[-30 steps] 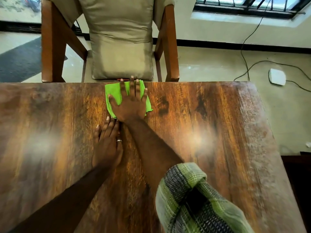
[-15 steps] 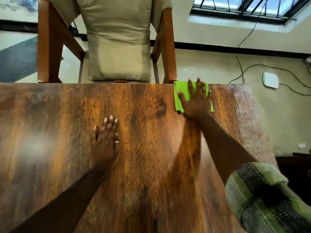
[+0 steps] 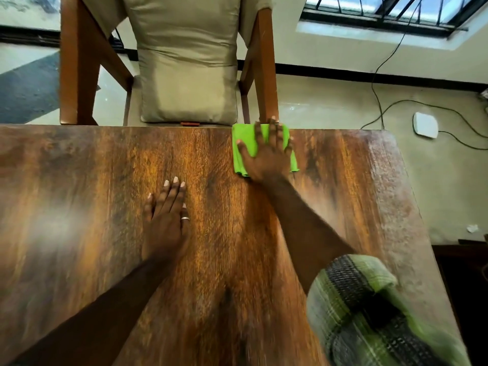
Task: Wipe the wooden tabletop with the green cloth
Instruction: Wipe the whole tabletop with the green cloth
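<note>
The green cloth (image 3: pixel 243 133) lies folded flat on the wooden tabletop (image 3: pixel 79 207), right at the far edge and a little right of centre. My right hand (image 3: pixel 266 157) presses down on it with palm flat and fingers spread, covering most of it. The fingertips reach the table's far edge. My left hand (image 3: pixel 167 223) rests flat on the bare wood nearer to me, left of the cloth, holding nothing. It wears a ring.
A wooden chair (image 3: pixel 76 75) with a beige cushion (image 3: pixel 187 75) stands just behind the far edge. The table's right edge runs diagonally toward me. On the floor at the right lie a white box (image 3: pixel 425 125) and black cables (image 3: pixel 377 96).
My right hand slid the cloth to the right along the far edge, then came back a little to the left. The left hand stayed in place.
</note>
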The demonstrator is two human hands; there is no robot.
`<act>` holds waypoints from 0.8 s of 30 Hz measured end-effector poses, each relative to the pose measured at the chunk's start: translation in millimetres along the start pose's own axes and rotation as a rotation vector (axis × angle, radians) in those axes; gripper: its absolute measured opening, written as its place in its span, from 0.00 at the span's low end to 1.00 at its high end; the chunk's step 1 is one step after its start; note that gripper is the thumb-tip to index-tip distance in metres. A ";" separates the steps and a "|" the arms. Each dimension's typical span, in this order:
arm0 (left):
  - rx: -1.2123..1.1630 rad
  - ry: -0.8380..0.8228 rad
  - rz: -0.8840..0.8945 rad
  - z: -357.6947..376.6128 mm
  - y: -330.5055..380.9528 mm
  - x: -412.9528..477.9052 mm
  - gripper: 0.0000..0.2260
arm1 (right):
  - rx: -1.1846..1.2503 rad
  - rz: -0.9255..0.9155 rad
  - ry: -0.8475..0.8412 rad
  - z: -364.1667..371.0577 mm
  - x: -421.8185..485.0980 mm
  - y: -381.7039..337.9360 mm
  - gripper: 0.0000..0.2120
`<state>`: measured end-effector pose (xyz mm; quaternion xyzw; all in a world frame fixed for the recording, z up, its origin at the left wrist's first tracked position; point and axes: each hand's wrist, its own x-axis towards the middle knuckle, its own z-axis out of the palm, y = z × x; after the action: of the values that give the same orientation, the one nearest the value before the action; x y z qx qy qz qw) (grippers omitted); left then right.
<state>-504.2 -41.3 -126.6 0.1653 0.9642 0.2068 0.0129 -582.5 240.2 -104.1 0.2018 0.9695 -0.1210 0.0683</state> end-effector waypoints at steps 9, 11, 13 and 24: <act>-0.057 0.012 -0.022 -2.1 1.5 -0.6 0.28 | 0.073 -0.172 -0.029 36.0 -34.3 -145.0 0.39; -0.075 0.020 -0.024 -2.2 0.9 -1.0 0.27 | 0.072 -0.191 -0.018 37.0 -33.9 -144.0 0.39; -0.081 0.037 -0.012 -2.9 1.5 -1.2 0.26 | 0.067 -0.235 -0.016 32.2 -30.1 -126.6 0.38; -0.094 0.003 -0.021 -3.0 1.1 -0.2 0.26 | -0.020 -0.032 0.025 -25.6 4.3 86.2 0.38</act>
<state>-504.0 -41.6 -123.4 0.1539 0.9552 0.2519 0.0214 -553.4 325.2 -98.1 0.1871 0.9745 -0.1100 0.0562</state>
